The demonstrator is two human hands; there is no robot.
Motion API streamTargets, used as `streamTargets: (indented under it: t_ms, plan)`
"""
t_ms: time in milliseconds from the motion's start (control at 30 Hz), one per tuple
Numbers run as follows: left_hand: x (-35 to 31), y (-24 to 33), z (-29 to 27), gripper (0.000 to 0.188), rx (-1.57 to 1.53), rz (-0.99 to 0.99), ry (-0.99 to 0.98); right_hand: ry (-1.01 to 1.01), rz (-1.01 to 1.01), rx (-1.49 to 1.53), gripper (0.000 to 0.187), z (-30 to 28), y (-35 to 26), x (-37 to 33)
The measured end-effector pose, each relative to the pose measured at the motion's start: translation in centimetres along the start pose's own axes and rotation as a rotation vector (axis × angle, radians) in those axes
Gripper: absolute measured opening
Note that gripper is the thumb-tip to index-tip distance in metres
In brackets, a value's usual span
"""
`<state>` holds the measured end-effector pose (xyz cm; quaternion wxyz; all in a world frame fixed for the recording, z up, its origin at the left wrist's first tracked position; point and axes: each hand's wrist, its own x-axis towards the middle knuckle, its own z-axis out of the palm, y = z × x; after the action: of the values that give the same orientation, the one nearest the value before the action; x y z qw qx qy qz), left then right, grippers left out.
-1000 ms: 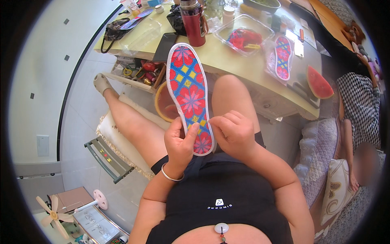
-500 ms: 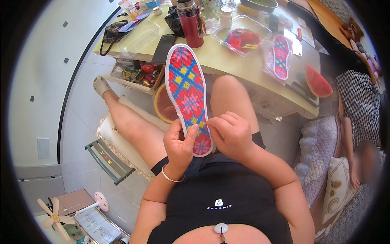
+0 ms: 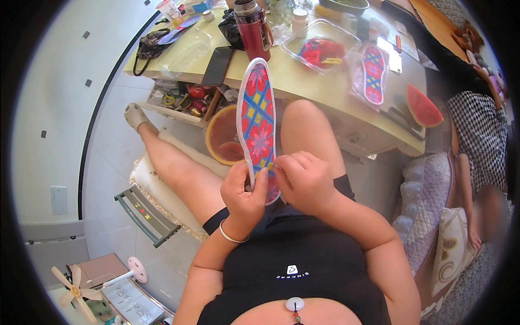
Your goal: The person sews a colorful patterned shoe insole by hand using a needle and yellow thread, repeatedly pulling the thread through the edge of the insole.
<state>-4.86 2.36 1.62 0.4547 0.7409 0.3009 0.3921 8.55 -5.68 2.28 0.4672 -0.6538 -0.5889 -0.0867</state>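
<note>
A long insole with a white edge stands upright over my lap, stitched in red, pink, blue and yellow flowers and lattice. Around its lower left side my left hand is closed, thumb across the patterned face and fingers behind. My right hand is closed in a pinch at the lower right edge, close against the stitching. Whatever lies between those fingertips is too small to make out. Part of the insole's heel end is covered by my left thumb.
On the table are a red thermos, a dark phone, a clear tray of red yarn, another insole and a watermelon slice. Below are an open drawer and an orange basin. A person sits at right.
The insole has turned, so its face looks narrower, and its top has shifted right. My left hand has moved slightly right with it. The right hand stays pinched by the edge.
</note>
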Motion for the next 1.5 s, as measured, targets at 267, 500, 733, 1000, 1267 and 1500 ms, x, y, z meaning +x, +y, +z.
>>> streamTargets:
  t_ms: [267, 500, 733, 1000, 1267, 1500]
  plan:
    - [0.1, -0.2, -0.5, 0.018, -0.301, -0.094, -0.076, 0.032, 0.085, 0.149, 0.01, -0.9, -0.4, 0.5]
    - [1.2, -1.0, -1.4, 0.032, -0.826, -0.278, -0.35, -0.271, 1.058, 1.275, 0.01, -1.5, 1.4, 0.3]
    - [0.9, -1.5, -1.1, 0.033, -0.79, -0.332, -0.421, 0.016, 1.268, 1.627, 0.008, 1.7, 2.8, -1.4]
    - [1.1, -3.2, -2.3, 0.037, -1.157, -0.458, -0.289, 0.462, 1.091, 1.682, 0.009, -5.5, 7.0, 1.0]
    - [1.9, -4.8, -1.5, 0.019, -2.003, -0.664, -0.547, 0.51, 0.547, 0.816, 0.009, -6.3, 3.9, 1.9]
    - [0.6, -4.3, 0.4, 0.024, -2.15, -0.841, -0.652, 0.038, 0.086, 0.411, 0.006, -0.1, -1.0, 1.5]
